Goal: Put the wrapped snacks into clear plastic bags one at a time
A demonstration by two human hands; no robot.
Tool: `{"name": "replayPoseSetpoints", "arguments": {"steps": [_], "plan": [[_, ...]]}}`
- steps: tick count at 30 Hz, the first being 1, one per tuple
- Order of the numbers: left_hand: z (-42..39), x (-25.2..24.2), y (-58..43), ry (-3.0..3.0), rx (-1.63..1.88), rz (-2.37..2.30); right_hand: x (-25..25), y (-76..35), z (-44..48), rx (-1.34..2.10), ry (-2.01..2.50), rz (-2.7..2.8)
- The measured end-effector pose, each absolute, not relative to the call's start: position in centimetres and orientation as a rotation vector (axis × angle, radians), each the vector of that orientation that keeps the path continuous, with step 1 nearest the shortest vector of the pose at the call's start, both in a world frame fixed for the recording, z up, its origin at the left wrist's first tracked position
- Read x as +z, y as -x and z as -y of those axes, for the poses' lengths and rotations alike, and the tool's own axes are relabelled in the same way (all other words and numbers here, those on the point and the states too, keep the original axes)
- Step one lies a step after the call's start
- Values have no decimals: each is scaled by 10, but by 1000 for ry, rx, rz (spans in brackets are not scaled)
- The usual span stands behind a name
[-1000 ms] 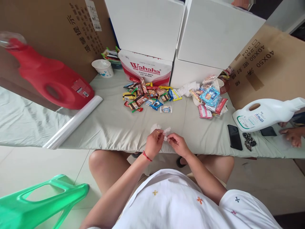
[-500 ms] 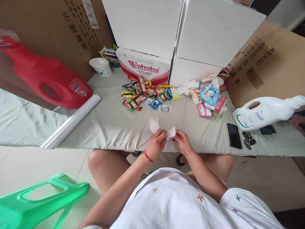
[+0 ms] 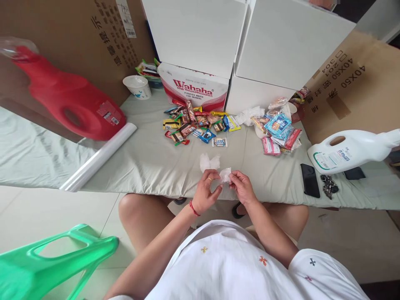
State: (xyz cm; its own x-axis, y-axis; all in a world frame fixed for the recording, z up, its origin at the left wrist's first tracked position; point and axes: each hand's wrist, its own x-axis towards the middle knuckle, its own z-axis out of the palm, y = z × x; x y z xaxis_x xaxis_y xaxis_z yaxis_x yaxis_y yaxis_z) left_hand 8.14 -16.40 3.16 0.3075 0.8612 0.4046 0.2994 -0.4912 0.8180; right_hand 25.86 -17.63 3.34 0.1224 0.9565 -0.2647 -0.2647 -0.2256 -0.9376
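Between finger and thumb, my right hand [image 3: 242, 187] pinches a small crumpled piece of clear plastic [image 3: 225, 175], perhaps a thin bag. My left hand [image 3: 206, 190] is just left of it, thumb and fingers apart; whether its fingertips touch the plastic I cannot tell. Behind my left hand, a second crumpled clear plastic piece [image 3: 209, 162] lies on the cloth-covered table [image 3: 165, 166]. Farther back, a pile of wrapped snacks [image 3: 190, 123] is spread out, with one small white-and-blue packet [image 3: 219, 142] at its near side.
More packets [image 3: 279, 127] are heaped at right, near a white detergent bottle [image 3: 353, 151], a phone [image 3: 310, 180] and keys [image 3: 329, 186]. At left are a red bottle [image 3: 75, 102], a plastic roll [image 3: 98, 157] and a paper cup [image 3: 137, 87]. A Wahaha carton [image 3: 193, 88] stands behind.
My left hand has come away from the plastic and its fingers have spread. The right hand keeps the plastic, which looks more bunched. The view has shifted slightly.
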Motion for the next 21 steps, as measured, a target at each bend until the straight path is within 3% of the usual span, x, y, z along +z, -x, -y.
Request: {"name": "replayPoseSetpoints", "arguments": {"steps": [9,21], "plan": [[168,21,-94,-1402,979,-1093,31,-254,182,1384,1228,877],[167,25,-92,-681,1013,-874,28,-261,185,1404,1247,940]]}}
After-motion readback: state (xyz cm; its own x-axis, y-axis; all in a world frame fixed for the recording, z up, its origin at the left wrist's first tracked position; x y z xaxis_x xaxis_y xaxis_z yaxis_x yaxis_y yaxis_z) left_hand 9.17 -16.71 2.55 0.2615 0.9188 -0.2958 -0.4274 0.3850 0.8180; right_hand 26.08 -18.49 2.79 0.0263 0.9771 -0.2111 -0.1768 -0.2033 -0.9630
